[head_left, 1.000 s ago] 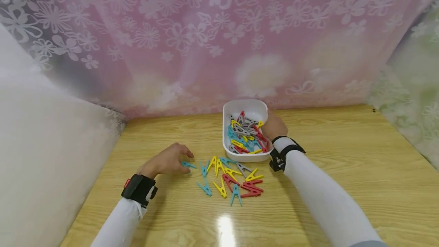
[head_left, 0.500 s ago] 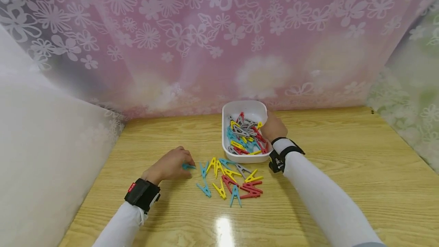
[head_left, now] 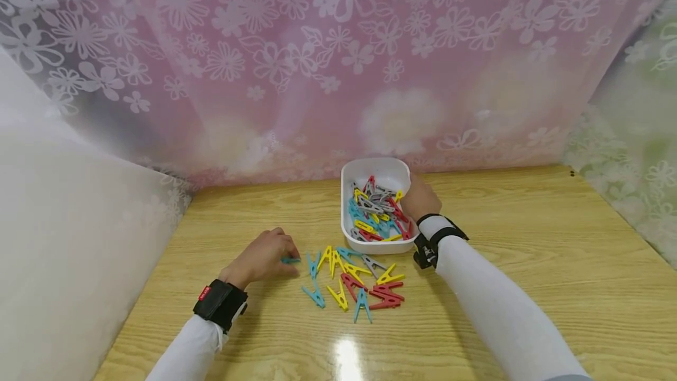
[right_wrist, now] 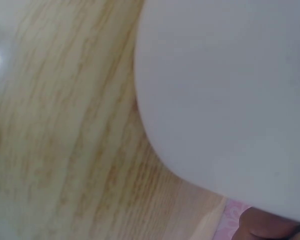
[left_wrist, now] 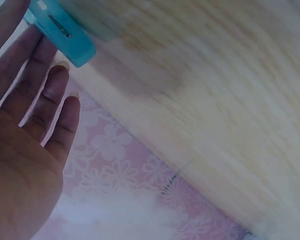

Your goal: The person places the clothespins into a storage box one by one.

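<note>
My left hand pinches a blue clothespin between thumb and fingers, low over the table at the left of a loose group of clothespins. Most of that clothespin is hidden by the fingers in the head view. The group includes a blue clothespin, a yellow clothespin, a red clothespin and a grey clothespin. Behind them stands a white plastic tub with many mixed clothespins inside. My right hand grips the tub's right rim, its fingers partly hidden; the tub's outer wall fills much of the right wrist view.
The wooden table reaches back to a pink flowered cloth hanging right behind the tub. White cloth borders the left side, and a pale green flowered cloth the right.
The left hand's fingers have closed on the blue clothespin that lay in front of them. The right hand has stayed at the tub's rim, and the other clothespins lie as before.
</note>
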The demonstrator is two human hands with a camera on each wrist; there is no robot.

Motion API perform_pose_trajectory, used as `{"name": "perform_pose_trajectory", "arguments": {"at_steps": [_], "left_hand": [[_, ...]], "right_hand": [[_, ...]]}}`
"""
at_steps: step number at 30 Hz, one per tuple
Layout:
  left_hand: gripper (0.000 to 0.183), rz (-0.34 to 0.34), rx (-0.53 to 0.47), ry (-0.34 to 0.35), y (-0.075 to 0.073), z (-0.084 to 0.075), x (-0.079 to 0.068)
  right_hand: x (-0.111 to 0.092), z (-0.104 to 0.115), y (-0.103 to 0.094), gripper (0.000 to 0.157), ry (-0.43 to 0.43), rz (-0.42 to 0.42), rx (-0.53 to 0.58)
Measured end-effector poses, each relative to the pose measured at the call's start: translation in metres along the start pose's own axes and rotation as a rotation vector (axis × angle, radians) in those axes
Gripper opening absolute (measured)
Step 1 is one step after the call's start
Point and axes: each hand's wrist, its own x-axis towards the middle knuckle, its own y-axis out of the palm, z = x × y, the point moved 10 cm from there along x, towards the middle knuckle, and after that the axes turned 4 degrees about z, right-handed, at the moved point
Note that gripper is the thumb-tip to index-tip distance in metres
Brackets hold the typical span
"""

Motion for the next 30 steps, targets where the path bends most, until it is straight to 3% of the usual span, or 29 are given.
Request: {"name": "perform_pose_trajectory", "arguments": {"at_steps": [4,10,13,21,25,30], "left_hand": [[0.023,-0.024,-0.014,-0.069,-0.013,0.007,0.005],[0.029,-0.094,-0.047,-0.149,-0.056,0.017,0.012],[0.032,-0.104,-0.046,-0.162,-0.070,0.018,0.015],[0.030,-0.103,-0.016,-0.114,-0.073,0.005,0.042],[0.028,-0.097,-0.009,-0.076,-0.075,-0.012,0.068],[0.032,-0.028,0.009,-0.023,-0.072,-0.042,0.107]], "right_hand": [[0.000,-0.002,0.000,0.046,-0.003,-0.003,-0.009],[-0.002,-0.005,-0.003,0.046,0.004,-0.004,0.009],[-0.003,-0.005,-0.003,0.043,-0.005,-0.007,0.015],[-0.003,-0.003,-0.001,0.039,-0.034,-0.015,0.009],[0.000,0.000,-0.001,0.037,-0.034,-0.021,-0.001],[0.001,0.002,0.000,0.037,-0.031,-0.039,-0.007]]}}
